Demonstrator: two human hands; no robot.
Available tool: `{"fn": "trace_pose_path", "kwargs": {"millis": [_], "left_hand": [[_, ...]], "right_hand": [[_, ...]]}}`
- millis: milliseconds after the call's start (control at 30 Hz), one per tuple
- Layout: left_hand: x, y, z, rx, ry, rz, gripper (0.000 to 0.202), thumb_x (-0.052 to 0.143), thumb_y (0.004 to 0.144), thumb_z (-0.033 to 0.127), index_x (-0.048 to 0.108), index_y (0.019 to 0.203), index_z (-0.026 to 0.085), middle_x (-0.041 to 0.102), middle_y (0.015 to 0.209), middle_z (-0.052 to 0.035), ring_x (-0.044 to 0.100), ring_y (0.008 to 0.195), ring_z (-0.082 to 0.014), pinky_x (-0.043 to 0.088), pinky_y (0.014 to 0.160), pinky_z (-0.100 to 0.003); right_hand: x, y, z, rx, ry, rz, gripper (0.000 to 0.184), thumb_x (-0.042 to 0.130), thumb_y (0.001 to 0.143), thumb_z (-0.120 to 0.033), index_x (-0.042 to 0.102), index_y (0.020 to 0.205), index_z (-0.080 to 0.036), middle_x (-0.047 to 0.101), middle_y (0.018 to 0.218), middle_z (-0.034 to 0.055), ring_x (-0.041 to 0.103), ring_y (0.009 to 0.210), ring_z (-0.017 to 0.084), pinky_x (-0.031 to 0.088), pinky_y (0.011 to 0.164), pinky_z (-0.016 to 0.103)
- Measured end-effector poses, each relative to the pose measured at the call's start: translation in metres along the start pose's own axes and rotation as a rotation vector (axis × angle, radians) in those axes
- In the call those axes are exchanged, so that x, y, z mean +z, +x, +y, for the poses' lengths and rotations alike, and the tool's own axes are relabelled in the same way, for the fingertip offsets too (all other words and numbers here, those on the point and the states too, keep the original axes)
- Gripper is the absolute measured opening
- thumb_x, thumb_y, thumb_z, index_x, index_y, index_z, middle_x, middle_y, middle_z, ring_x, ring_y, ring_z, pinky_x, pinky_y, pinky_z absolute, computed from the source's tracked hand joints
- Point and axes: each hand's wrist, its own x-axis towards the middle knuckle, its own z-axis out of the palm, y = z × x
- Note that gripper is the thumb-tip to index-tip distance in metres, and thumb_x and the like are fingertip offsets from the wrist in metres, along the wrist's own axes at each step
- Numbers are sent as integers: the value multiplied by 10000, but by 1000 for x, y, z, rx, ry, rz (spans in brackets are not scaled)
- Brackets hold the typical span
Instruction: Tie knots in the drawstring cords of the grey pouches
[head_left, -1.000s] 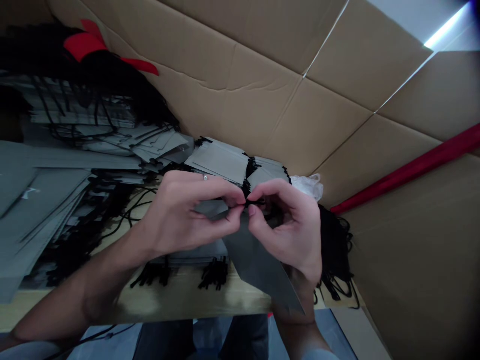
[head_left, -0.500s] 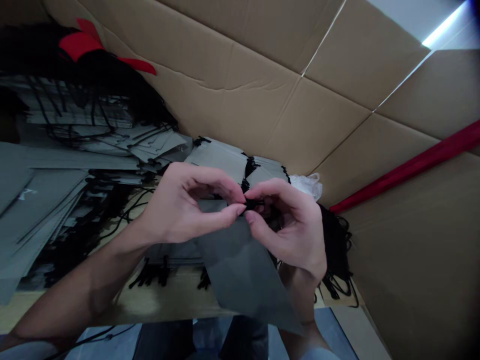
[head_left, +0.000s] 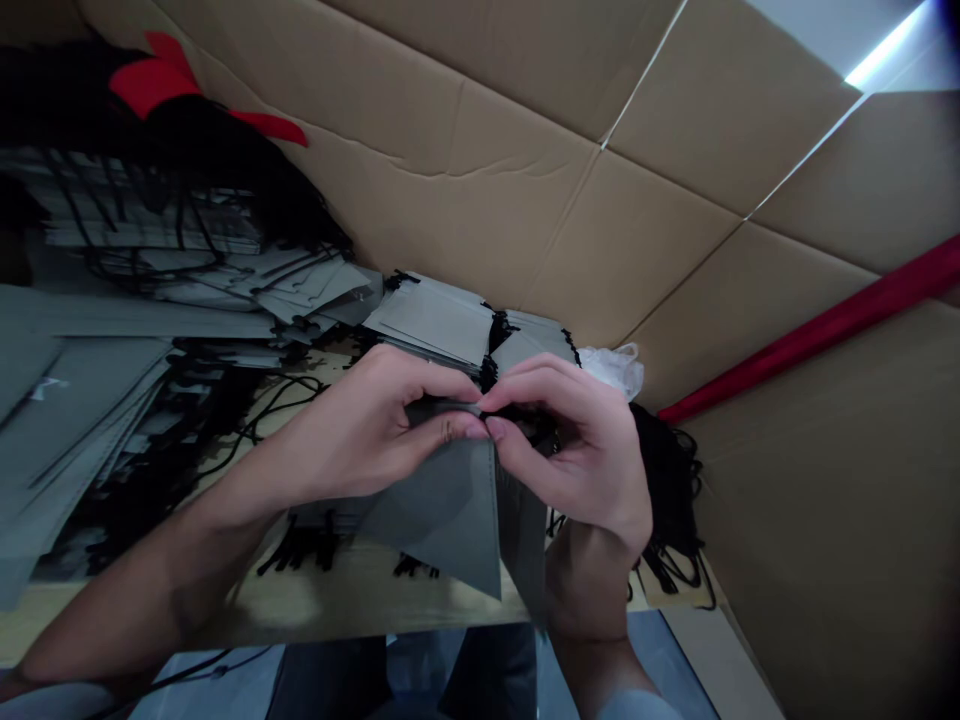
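A grey paper bag with black cord hangs between my hands above the table. My left hand pinches its upper edge between thumb and fingers. Close against it, my right hand is closed in a pinch at the same edge, its fingertips nearly touching my left thumb. Dark cord shows inside the curl of the right hand, but exactly what those fingertips grip is hidden. A second, darker panel of the bag drops below the right hand.
Stacked grey bags with black cord ends stand behind my hands. More bags pile up on the left, below a black cord bundle with a red band. Black cords hang at the right. Cardboard walls the back.
The bag has turned, so its stitched-looking edge and two panels now face me. My left fingers have moved from the black cord to the bag's upper edge.
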Motion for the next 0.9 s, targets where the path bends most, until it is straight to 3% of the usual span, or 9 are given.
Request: {"fn": "trace_pose_path", "kwargs": {"millis": [133,300,467,600,767,900], "left_hand": [[-2,0,0,30,0,17,198,749,1140,277,875,1006,203,798,772,34,650,617,-95,481,568,-171],[-12,-3,1,99,-75,-5,148,779,1087,154,874,996,219,815,783,39,646,621,-82,496,611,-162],[-24,-8,4,15,-228,-127,166,778,1092,162,905,1037,254,783,730,47,577,553,-86,437,525,-193],[-24,-9,5,-24,-107,-138,150,784,1102,232,895,1002,232,774,719,48,605,562,-83,436,516,-181],[-15,-5,8,-43,-7,22,115,821,1102,305,909,1096,231,892,898,35,772,715,-92,566,644,-126],[-11,-5,9,-7,34,146,122,843,1096,314,912,1056,222,910,907,15,804,725,-104,587,663,-149]], "right_hand": [[1,-1,0,60,37,18,186,790,962,-82,806,1065,-236,789,920,-19,709,767,129,594,684,276],[2,-2,-2,93,151,46,220,818,860,-52,798,976,-237,803,888,-37,697,689,108,583,612,241],[5,-3,1,83,282,45,308,831,834,-8,811,984,-276,808,877,-33,712,657,130,582,549,258],[6,-3,3,67,236,78,282,883,915,-49,832,1058,-287,829,933,-25,727,692,140,601,594,291],[2,-3,-1,80,118,94,218,990,961,-148,860,1092,-263,866,973,-25,732,739,134,599,666,308],[-1,-3,-4,77,70,105,197,945,1004,-149,874,1151,-261,861,990,-11,735,785,144,589,682,318]]}}
